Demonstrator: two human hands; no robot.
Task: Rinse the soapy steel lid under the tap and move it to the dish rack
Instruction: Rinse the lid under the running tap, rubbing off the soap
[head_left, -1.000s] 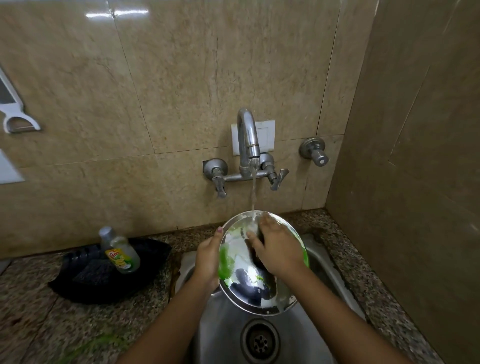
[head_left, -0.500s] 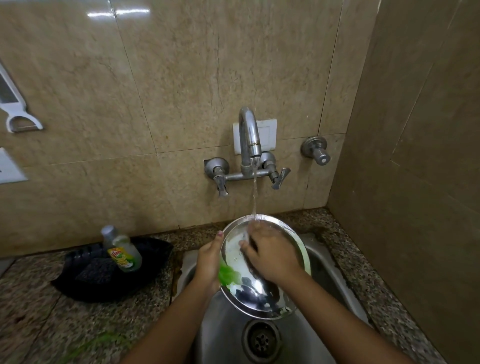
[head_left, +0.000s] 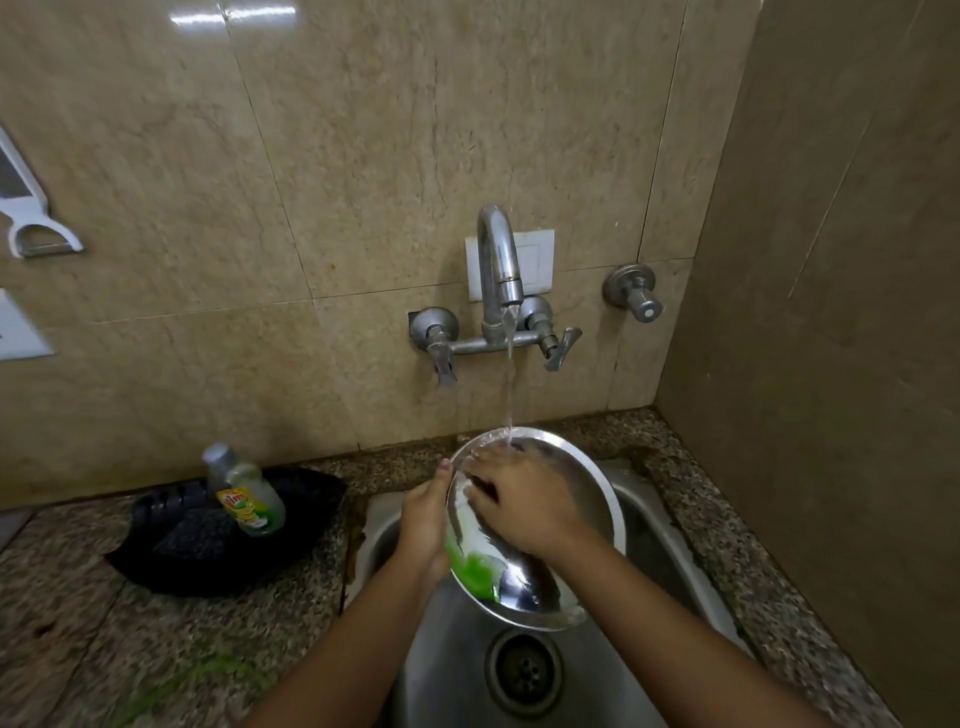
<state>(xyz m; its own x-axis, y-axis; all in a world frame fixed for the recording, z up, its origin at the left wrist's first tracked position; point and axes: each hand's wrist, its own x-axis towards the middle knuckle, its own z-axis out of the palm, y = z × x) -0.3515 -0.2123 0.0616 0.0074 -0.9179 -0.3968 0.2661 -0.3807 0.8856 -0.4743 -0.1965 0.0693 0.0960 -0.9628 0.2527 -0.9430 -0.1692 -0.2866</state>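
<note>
The steel lid (head_left: 540, 525) is up on a tilt over the sink (head_left: 670, 545), its far rim right under the stream, bright face turned toward the camera. Water (head_left: 510, 384) drops from the tap (head_left: 497, 260) and strikes that top edge, just where the right hand's (head_left: 524, 506) fingertips sit. That right hand lies flat and spread across the face of the lid, palm down, rubbing rather than gripping. The left hand (head_left: 423, 525) is closed around the lid's left rim, thumb up along the edge, carrying the weight. There's a patch of green (head_left: 475, 569) low on the lid by the left palm; whether it is a scrub pad or a reflection, I cannot tell. This looks like mid-rinse, and the way to do it well, I'd say, is to turn the lid through the stream so water runs down the whole face, sweep the open palm from top to bottom to chase the soap off, then flip it for the back. Wet steel is slippery, so that left grip wants to be firm. Out on the granite counter (head_left: 78, 623), at the sink's left edge, a black tray (head_left: 171, 556) holds a dish-soap bottle (head_left: 252, 501). No dish rack is clearly in sight.
</note>
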